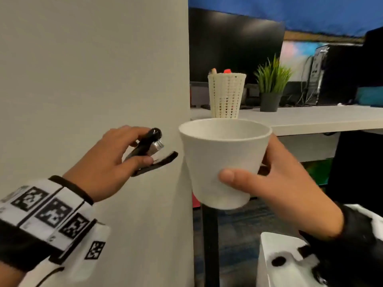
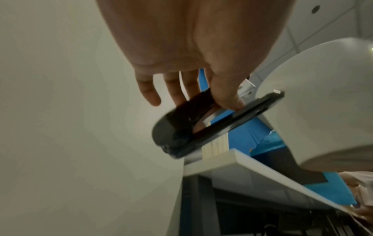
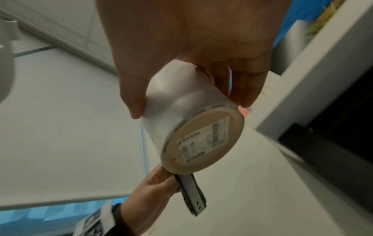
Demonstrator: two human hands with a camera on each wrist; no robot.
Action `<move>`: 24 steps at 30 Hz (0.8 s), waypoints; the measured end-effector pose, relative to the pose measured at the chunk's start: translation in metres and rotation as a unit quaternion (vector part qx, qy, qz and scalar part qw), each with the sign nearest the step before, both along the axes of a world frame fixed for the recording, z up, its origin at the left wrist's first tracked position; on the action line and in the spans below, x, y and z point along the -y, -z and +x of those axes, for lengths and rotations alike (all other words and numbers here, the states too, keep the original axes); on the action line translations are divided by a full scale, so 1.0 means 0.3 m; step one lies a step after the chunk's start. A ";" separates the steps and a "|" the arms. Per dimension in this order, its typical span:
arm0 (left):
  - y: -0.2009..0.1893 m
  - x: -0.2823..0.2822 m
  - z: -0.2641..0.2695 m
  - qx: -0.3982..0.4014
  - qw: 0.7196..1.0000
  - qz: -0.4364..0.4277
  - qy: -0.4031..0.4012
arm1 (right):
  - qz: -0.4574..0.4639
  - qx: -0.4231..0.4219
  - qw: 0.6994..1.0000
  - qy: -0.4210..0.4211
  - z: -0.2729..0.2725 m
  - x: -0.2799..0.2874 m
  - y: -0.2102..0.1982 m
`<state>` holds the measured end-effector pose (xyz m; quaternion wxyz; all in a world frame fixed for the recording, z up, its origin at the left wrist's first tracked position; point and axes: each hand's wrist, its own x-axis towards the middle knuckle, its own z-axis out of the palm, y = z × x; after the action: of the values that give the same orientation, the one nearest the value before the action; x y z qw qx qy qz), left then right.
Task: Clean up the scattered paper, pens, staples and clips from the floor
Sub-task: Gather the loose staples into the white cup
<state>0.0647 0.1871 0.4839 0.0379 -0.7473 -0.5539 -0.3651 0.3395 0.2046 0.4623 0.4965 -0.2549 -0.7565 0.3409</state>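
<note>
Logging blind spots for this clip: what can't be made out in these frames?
- Inside of the white cup: head view, its own wall hides the bottom; contents unknown.
- Label under the cup: right wrist view, print blurred, unreadable.
- Stapler in the left hand: fingers cover its rear; left wrist view is motion-blurred.
- Items in the mesh holder: head view, only tips show.
- Floor clutter: out of view.
</note>
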 end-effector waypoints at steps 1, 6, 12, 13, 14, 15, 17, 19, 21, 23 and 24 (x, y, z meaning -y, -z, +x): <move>-0.030 -0.011 0.022 -0.002 1.000 0.018 0.003 | 0.008 -0.019 1.000 0.018 0.017 -0.023 -0.043; -0.117 -0.103 0.153 0.023 0.997 0.072 0.015 | 0.045 -0.027 0.990 0.134 0.125 -0.236 -0.201; -0.173 -0.215 0.279 0.031 0.993 0.115 0.024 | 0.025 -0.056 0.958 0.279 0.221 -0.538 -0.254; -0.170 -0.233 0.291 0.032 0.990 0.134 0.026 | 0.020 -0.049 0.956 0.289 0.226 -0.579 -0.252; -0.164 -0.249 0.300 0.032 0.987 0.153 0.029 | 0.017 -0.042 0.953 0.298 0.228 -0.616 -0.247; -0.156 -0.262 0.309 0.034 0.984 0.171 0.033 | 0.014 -0.037 0.949 0.311 0.230 -0.646 -0.239; -0.145 -0.285 0.324 0.042 0.979 0.194 0.040 | 0.005 -0.036 0.940 0.340 0.240 -0.701 -0.226; -0.140 -0.298 0.335 0.043 0.979 0.196 0.043 | -0.013 -0.024 0.935 0.353 0.253 -0.736 -0.220; -0.153 -0.306 0.341 0.032 0.980 0.189 0.048 | -0.023 -0.005 0.936 0.351 0.251 -0.755 -0.231; -0.172 -0.320 0.349 0.015 0.982 0.177 0.056 | -0.032 0.011 0.932 0.360 0.241 -0.766 -0.242; -0.182 -0.329 0.353 0.007 0.984 0.171 0.058 | -0.038 0.019 0.928 0.369 0.237 -0.772 -0.242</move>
<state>0.1706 0.2859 0.5383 0.1398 -0.7584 -0.4393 -0.4608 0.4107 0.4363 0.5348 0.5629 -0.5413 -0.6045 0.1573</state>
